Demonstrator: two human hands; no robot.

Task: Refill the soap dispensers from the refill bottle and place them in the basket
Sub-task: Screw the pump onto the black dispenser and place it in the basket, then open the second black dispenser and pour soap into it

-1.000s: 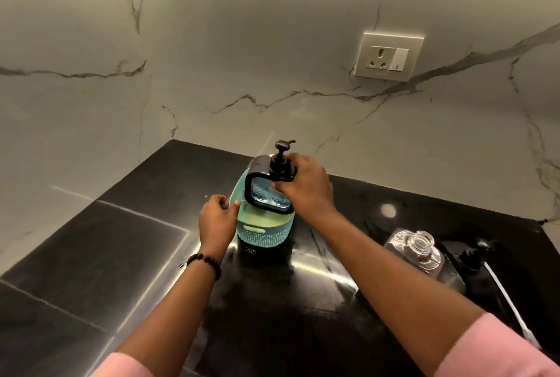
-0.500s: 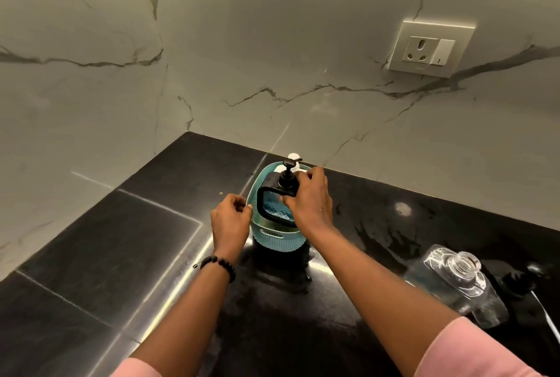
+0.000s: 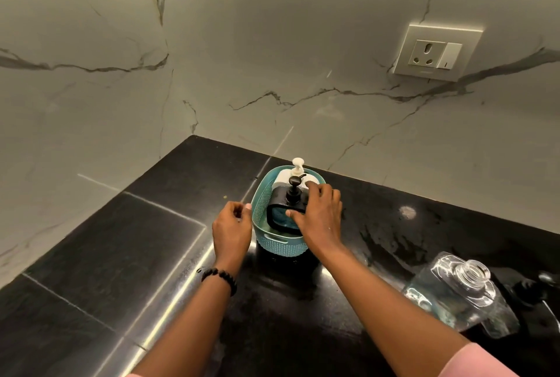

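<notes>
A black dispenser [image 3: 286, 205] is sitting inside the teal basket [image 3: 274, 241], just above the middle of the frame, its dark pump [image 3: 294, 185] pointing up. The right hand [image 3: 318, 217] is gripping it, thumb across the near face and fingers curling over the top and the far side. The blue of the liquid or label is showing through the dispenser's front below the thumb. Behind it in the same basket a white dispenser [image 3: 298, 172] is standing upright, its pump head rising above the rim. The basket is resting on the black counter [image 3: 121, 249], near the corner where the counter is meeting the marble wall [image 3: 272, 43].

The left hand [image 3: 231, 229] is hanging just to the left of the basket, fingers loosely curled and gripping nothing; its fingertips are sitting right by the rim, and I cannot tell whether they are touching it. A beaded bracelet [image 3: 221, 278] is circling that wrist. Pink sleeves [image 3: 481, 361] are showing at the bottom edge.

At the lower right a clear bottle [image 3: 457, 291] is lying tilted on the counter with its open neck facing up, well apart from the basket. A dark object at the right edge beside it is too dim to make out. On the wall at the upper right a socket plate [image 3: 436, 53] is sitting beside a grey vein.
</notes>
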